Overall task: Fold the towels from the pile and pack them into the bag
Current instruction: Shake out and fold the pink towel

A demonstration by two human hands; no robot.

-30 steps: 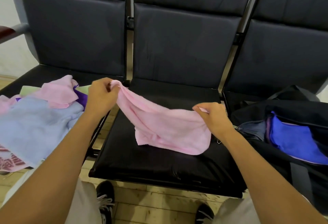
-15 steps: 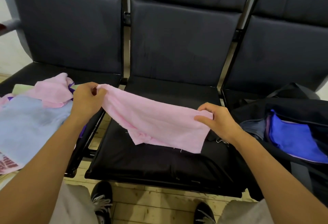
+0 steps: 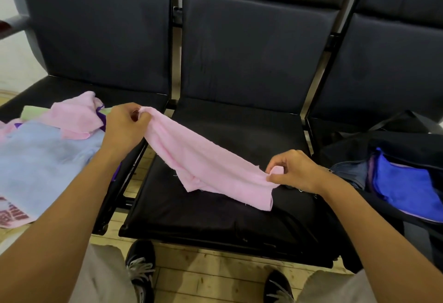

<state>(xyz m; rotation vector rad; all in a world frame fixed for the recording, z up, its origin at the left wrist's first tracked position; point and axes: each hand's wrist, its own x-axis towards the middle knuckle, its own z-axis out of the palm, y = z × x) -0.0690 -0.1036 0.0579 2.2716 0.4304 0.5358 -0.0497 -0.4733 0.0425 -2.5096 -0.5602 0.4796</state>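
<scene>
Left hand [image 3: 124,126] pinches one end of the pink towel [image 3: 206,163] above the left edge of the middle seat [image 3: 239,209]; right hand [image 3: 293,170] pinches the other end, lower and nearer the seat's right edge. Both grips closed on cloth, fingers curled. Towel strung between them, long axis running from upper left down to lower right; its slack lower edge sags onto the seat cushion. Judged: towel is being spread for the first fold, so the two ends must meet, and either hand can travel along that axis. Pile [image 3: 48,149] lies just beyond the left hand on the left seat; bag [image 3: 395,173], open, blue cloth inside, just beyond the right.
</scene>
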